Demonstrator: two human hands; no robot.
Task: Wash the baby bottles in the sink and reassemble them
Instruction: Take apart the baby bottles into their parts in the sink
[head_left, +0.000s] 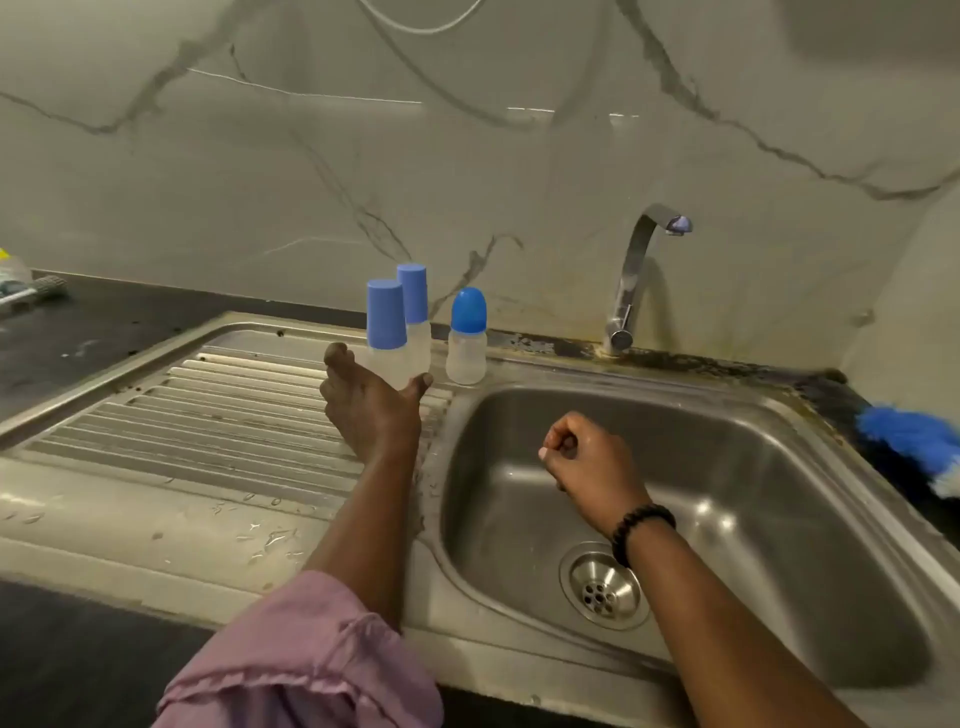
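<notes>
- At the far left edge, some blurred items (31, 291) lie on the dark desk (78, 338); what they are cannot be told.
- The ribbed steel drainboard (208, 415) runs from the desk to the basin, with water drops on its flat front strip.
- The left hand (371, 410) reaches over the drainboard's back right corner, thumb and fingers curled round the clear body of a baby bottle with a tall blue cap (387, 332). A pink sleeve (301, 654) is bunched at that arm's elbow.
- A second baby bottle with a tall blue cap (415, 312) stands just behind the gripped one, partly hidden; whether the two touch cannot be told.
- A third baby bottle with a rounded blue cap (467, 338) stands upright on the rim just right of the pair, near the basin's back left corner and apart from the left hand.
- The right hand (587, 452) hangs over the sink basin (753, 493), fingers curled into a loose fist with nothing seen inside it; a black bead bracelet (641, 530) sits on the wrist. It is well apart from all three bottles.
- The drain (605, 592) lies at the basin's front, beneath the right forearm.
- The chrome tap (634, 280) rises behind the basin, spout turned right.
- A blue brush (914, 441) rests on the desk at the far right edge.
</notes>
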